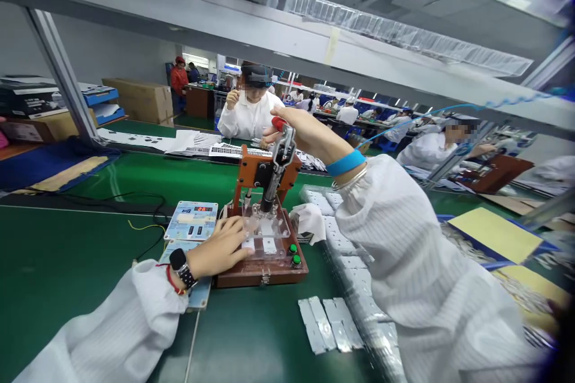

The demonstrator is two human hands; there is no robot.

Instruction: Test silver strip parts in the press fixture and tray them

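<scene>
A test fixture with a brown wooden base (263, 277) and an orange upright frame (247, 169) stands on the bench. My right hand (302, 127) is closed over the red handle (278, 124) of its metal toggle clamp (284, 149). Below the clamp is a clear plastic press plate (279, 228), above small white flat pieces (269, 245) in the fixture. My left hand (222, 246) lies with fingers stretched out at the fixture's left side, fingertips by the clear plate. Whether the fingertips touch a white piece is hard to tell. Two green buttons (293, 248) sit on the base's right side.
Left of the fixture is a meter box (192, 219) with a red digital display. Silvery flat plates (330, 324) lie at front right, beside a long clear-plastic-wrapped row of plates (348, 261). A white cloth bundle (309, 221) touches the fixture's right. A co-worker (251, 111) sits opposite.
</scene>
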